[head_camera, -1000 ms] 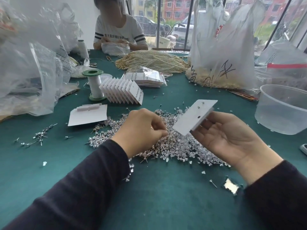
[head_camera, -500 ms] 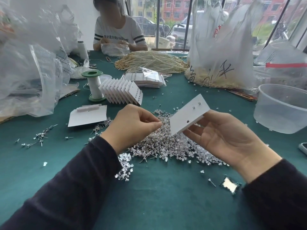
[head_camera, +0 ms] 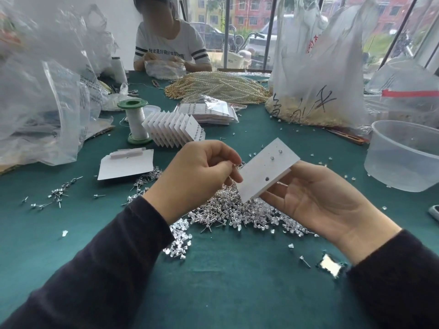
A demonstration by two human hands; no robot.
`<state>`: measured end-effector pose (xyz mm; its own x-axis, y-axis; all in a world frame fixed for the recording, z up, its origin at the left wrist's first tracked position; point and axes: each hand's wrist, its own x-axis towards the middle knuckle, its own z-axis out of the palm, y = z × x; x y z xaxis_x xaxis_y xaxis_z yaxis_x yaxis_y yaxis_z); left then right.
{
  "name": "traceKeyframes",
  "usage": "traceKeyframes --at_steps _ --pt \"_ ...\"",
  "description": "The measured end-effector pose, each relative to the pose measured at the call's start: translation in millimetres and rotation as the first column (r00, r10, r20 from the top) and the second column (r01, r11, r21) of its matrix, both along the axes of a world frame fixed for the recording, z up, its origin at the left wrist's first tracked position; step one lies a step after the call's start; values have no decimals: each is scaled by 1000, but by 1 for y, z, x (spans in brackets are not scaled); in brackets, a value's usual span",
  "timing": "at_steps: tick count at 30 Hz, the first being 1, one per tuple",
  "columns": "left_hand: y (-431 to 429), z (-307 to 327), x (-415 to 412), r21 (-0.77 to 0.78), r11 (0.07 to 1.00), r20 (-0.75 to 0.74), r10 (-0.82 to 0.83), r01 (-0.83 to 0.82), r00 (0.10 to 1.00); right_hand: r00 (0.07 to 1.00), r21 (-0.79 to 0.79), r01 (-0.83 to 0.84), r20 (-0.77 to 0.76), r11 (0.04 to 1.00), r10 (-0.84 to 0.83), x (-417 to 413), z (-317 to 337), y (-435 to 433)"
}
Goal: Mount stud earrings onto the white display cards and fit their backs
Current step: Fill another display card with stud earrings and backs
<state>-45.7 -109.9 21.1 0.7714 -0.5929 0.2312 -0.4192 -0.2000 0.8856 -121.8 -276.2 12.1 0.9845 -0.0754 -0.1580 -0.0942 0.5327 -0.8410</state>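
My right hand holds a white display card tilted above the table, with two studs set near its top edge and one small hole lower down. My left hand is raised beside the card's left edge, thumb and forefinger pinched on a stud earring that barely shows. Below both hands lies a large pile of loose studs and clear backs on the green cloth. A smaller heap of clear backs sits by my left sleeve.
A fanned row of filled cards, a green-capped spool and a flat card lie left of centre. A clear plastic tub stands at right. Plastic bags, pearl strands and a seated person occupy the far side.
My left hand has lifted out of the stud pile with its fingers pinched and come up to the card's left edge. My right hand has tilted the card's face more toward me.
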Motion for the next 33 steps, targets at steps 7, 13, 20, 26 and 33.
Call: traceKeyframes --at_steps 7,13,20,26,33 --pt "-4 0 -4 -81 997 46 -9 13 999 998 -2 -57 35 998 57 -1 -3 3" --pt "-9 -2 -10 -112 994 73 4 5 997 994 -20 -92 62 996 93 -2 -4 8" --pt "-9 -2 -9 -81 997 79 29 -22 996 994 4 -96 52 995 95 -3 -2 9" --pt "-13 -6 -17 -14 997 347 73 -73 935 999 174 -39 16 984 37 -2 -3 12" --pt "-18 -12 -19 12 993 476 100 -120 874 998 119 44 48 992 -50 -3 -4 18"
